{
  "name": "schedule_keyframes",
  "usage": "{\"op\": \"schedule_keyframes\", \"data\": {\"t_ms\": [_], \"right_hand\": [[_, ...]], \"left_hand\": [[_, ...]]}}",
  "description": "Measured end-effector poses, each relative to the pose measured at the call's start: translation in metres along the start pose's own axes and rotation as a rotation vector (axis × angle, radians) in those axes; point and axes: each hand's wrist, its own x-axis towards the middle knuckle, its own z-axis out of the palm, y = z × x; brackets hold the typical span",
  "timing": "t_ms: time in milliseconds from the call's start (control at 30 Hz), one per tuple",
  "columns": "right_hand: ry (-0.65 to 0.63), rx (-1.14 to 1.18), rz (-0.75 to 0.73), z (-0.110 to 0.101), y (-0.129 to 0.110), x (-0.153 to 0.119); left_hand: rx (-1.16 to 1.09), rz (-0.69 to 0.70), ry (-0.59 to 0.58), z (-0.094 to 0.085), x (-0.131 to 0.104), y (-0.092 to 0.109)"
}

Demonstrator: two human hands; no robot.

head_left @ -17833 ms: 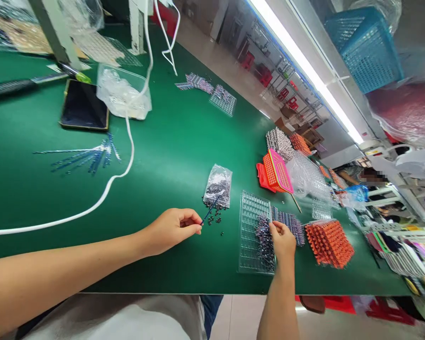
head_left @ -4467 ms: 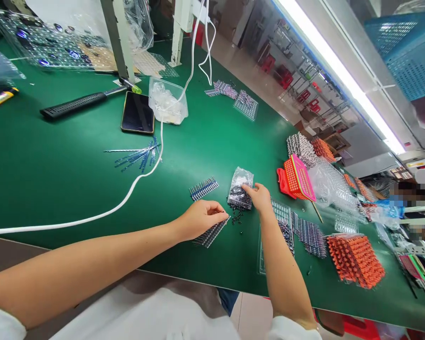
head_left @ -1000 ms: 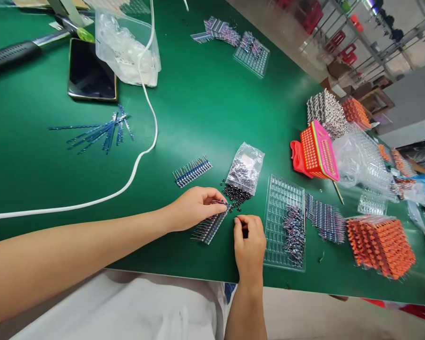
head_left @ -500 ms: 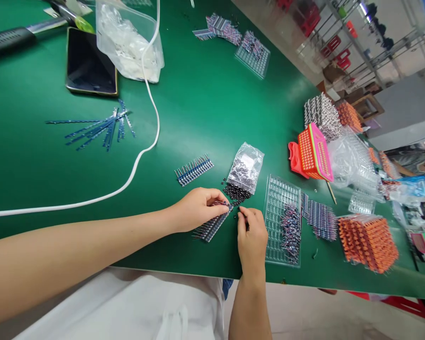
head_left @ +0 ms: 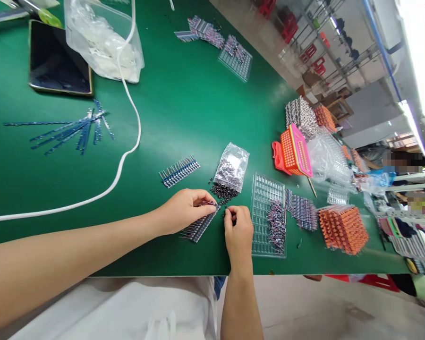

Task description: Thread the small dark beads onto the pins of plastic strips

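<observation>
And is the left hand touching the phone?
No, the left hand pinches the end of some wired strips, well apart from the phone.

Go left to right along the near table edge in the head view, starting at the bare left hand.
Bare left hand, bare right hand, clear rectangular plastic tray, flat purple-grey strips, blocky orange stack.

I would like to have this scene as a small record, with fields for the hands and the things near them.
Left hand: pinches the upper end of a pinned strip
Right hand: beside the dark beads; whether it grips one is unclear
Clear bag: beads inside and at its mouth
Clear tray: right of right hand, holding a wiry pile
Surface: green table
</observation>
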Motion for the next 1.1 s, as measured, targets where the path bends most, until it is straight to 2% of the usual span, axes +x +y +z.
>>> {"op": "schedule_keyframes", "data": {"t_ms": [167, 333, 467, 567, 767, 933, 1100], "right_hand": [[0.042, 0.042, 0.069, 0.000, 0.000, 0.000], [0.105, 0.272, 0.161, -0.011, -0.009, -0.013], [0.054, 0.495, 0.095, -0.017, -0.022, -0.024], [0.049, 0.564, 0.047, -0.015, -0.025, -0.025], [0.144, 0.554, 0.021, 0.003, -0.016, -0.027], [0.254, 0.471, 0.035, 0.012, -0.009, -0.036], [0.339, 0.468, 0.041, 0.013, -0.007, -0.041]], "left_hand": [[0.029, -0.014, -0.001, 0.001, 0.000, 0.000], [0.057, 0.003, -0.013, 0.000, -0.002, -0.002], [0.036, 0.017, -0.055, 0.002, -0.006, -0.001], [-0.027, 0.035, -0.088, 0.005, -0.008, 0.001], [-0.058, 0.082, -0.119, 0.010, -0.016, 0.008], [0.062, 0.143, -0.094, 0.013, -0.024, 0.010], [0.135, 0.207, -0.121, 0.013, -0.026, 0.008]]}}
